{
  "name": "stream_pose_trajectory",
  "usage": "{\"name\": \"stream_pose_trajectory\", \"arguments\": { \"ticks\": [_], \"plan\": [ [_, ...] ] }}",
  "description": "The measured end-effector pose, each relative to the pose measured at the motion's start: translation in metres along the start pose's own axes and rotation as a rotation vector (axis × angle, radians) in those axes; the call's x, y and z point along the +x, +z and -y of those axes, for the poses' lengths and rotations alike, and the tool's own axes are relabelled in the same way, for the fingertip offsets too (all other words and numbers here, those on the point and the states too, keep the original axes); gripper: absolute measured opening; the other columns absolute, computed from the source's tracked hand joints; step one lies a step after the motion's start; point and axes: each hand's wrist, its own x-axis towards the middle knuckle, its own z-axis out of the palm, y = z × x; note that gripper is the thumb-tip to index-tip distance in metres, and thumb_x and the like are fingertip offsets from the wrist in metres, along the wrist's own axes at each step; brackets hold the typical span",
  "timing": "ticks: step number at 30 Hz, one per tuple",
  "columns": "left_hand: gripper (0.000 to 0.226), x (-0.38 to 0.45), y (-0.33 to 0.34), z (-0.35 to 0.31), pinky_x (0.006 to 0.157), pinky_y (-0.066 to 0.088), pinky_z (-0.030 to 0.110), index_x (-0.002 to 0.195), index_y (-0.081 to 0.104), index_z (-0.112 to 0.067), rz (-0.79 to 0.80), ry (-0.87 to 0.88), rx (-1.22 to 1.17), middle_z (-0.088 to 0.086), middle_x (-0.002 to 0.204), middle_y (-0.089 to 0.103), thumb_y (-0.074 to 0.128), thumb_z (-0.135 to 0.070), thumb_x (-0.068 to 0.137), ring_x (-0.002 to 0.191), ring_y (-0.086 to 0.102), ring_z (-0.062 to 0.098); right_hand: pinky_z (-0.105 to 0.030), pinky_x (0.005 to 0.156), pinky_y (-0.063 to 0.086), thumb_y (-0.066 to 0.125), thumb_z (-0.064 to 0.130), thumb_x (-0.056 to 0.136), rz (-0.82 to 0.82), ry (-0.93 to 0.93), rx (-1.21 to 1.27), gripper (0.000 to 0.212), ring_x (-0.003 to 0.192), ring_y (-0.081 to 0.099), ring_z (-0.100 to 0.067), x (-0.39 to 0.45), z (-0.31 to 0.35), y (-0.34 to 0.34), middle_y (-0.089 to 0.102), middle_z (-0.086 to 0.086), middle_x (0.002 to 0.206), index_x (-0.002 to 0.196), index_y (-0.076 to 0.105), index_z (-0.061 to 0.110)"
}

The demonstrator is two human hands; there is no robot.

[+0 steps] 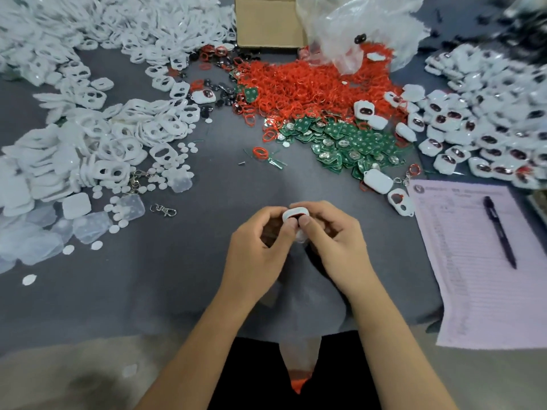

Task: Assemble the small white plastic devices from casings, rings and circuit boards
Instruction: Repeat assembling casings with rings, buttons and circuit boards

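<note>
Both hands meet at the table's near middle around one small white casing (291,216) with a red ring showing inside it. My left hand (260,241) pinches its left side; my right hand (331,235) pinches its right side, thumb on the front. White casing halves (97,134) lie heaped at the left. A mound of red rings (296,87) sits at the back middle. Green circuit boards (349,143) are piled in front of it. Assembled white devices (479,134) are heaped at the right.
A cardboard box (266,22) and a clear plastic bag (361,28) stand at the back. A printed sheet (479,261) with a dark pen (500,232) lies at the right. Metal clasps (164,210) and clear covers (91,226) lie left on the grey table (148,276).
</note>
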Motion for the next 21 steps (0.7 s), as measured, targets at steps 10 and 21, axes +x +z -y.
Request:
{"name": "stream_pose_trajectory", "arguments": {
  "ticks": [10, 21],
  "plan": [
    [0.013, 0.012, 0.047, -0.023, 0.071, 0.057, 0.021, 0.103, 0.075, -0.030, 0.180, 0.053, 0.005, -0.015, 0.091, 0.077, 0.066, -0.021, 0.101, 0.082, 0.073, 0.004, -0.019, 0.057, 0.050, 0.062, 0.012, 0.102, -0.210, 0.067, 0.179, 0.021, 0.066, 0.063, -0.005, -0.025, -0.011, -0.047, 0.077, 0.002, 0.092, 0.117, 0.075, 0.016],
    [0.014, 0.013, 0.064, -0.012, 0.071, 0.054, 0.015, 0.106, 0.080, -0.021, 0.153, 0.005, -0.073, -0.009, 0.094, 0.079, 0.067, -0.017, 0.101, 0.084, 0.074, 0.005, -0.026, 0.047, 0.051, 0.061, 0.004, 0.103, -0.214, 0.114, 0.162, 0.018, 0.053, 0.058, -0.011, -0.030, -0.009, -0.060, 0.075, 0.002, 0.088, 0.115, 0.072, 0.009]
  ]
}}
